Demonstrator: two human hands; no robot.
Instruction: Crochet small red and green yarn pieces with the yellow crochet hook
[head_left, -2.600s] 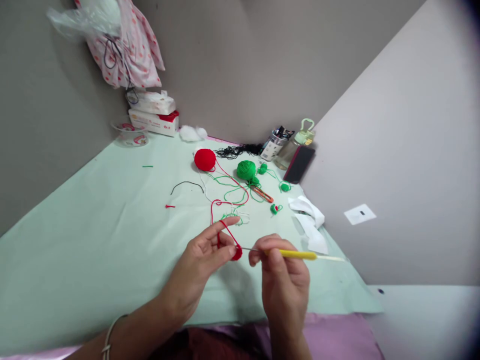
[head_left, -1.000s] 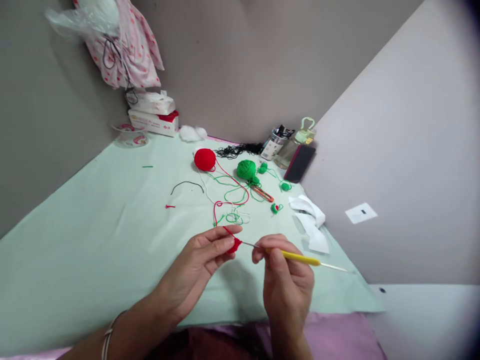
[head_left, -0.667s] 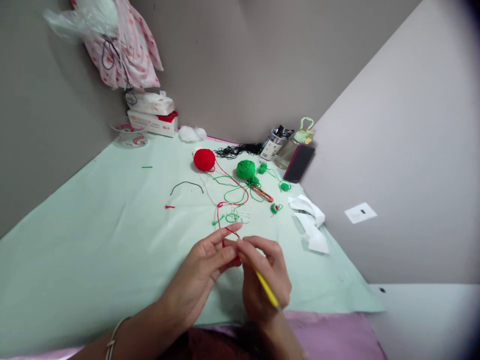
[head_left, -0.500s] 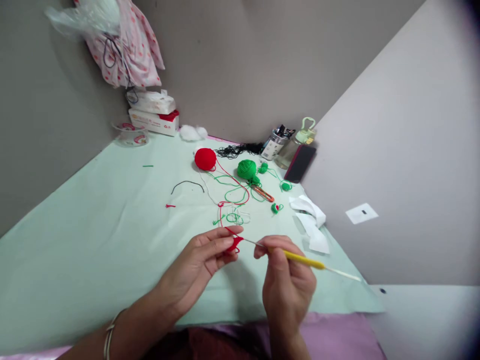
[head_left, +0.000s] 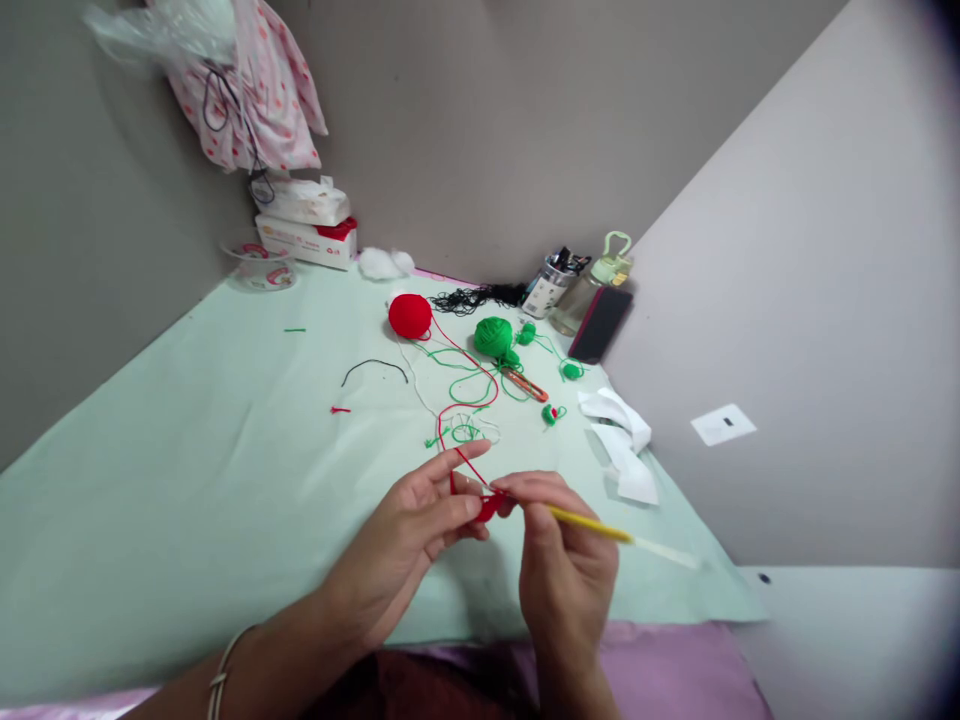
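Observation:
My left hand [head_left: 420, 515] pinches a small piece of red crochet [head_left: 489, 507] between thumb and fingers, with its index finger stretched out under the red yarn. A crochet hook [head_left: 589, 523] with a yellow handle is gripped in my right hand [head_left: 566, 560]; its tip is at the red piece, partly covered by my fingers. Red yarn [head_left: 469, 465] runs over my left index finger, across the table, and back to a red yarn ball [head_left: 410, 317]. Right fingertips touch or nearly touch the red piece.
Beyond my hands lie a green yarn ball [head_left: 493, 338], an orange cutter [head_left: 525, 384], small green pieces [head_left: 571, 371] and black yarn [head_left: 480, 298]. A phone [head_left: 601, 325] leans against a bottle [head_left: 576, 303] at the right. White paper scraps [head_left: 626, 450] lie by the right edge.
My right hand and the hook have moved left and now meet the red piece. My left index finger has lifted and straightened, with the red yarn drawn tight over it.

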